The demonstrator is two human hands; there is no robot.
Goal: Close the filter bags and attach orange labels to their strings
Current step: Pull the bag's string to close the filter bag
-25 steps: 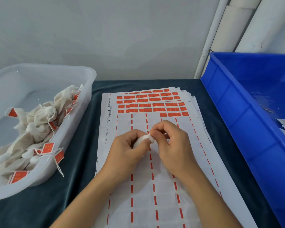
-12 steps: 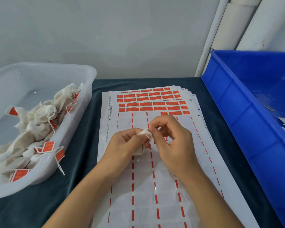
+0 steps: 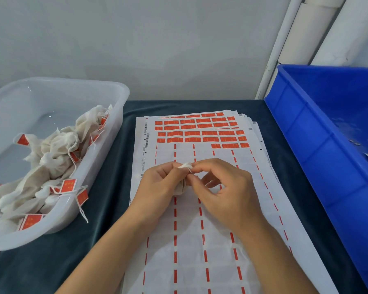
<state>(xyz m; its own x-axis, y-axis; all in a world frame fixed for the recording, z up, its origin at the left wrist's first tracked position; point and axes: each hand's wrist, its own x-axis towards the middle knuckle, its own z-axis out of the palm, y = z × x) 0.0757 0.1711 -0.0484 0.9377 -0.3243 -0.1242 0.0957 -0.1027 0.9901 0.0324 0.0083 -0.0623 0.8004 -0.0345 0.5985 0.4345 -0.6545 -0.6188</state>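
Note:
A small white filter bag (image 3: 181,185) is gripped in my left hand (image 3: 157,187), its gathered neck poking out above the fingers. My right hand (image 3: 223,187) pinches the bag's thin string at that neck between thumb and forefinger. Both hands hover over a stack of label sheets (image 3: 200,230); rows of orange labels (image 3: 200,132) fill the sheet's far end, while the near part shows only peeled backing with red dashes. Most of the bag is hidden inside my left fist.
A translucent white tub (image 3: 106,132) on the left holds several tied bags with orange labels (image 3: 68,185). A large blue bin (image 3: 319,158) stands on the right with white scraps inside. Dark teal cloth (image 3: 51,262) covers the table. White pipes (image 3: 302,39) lean at the back right.
The bag has slid lower into my left fist, leaving its neck sticking up. My right fingers have shifted from the bag's body to its string at the neck.

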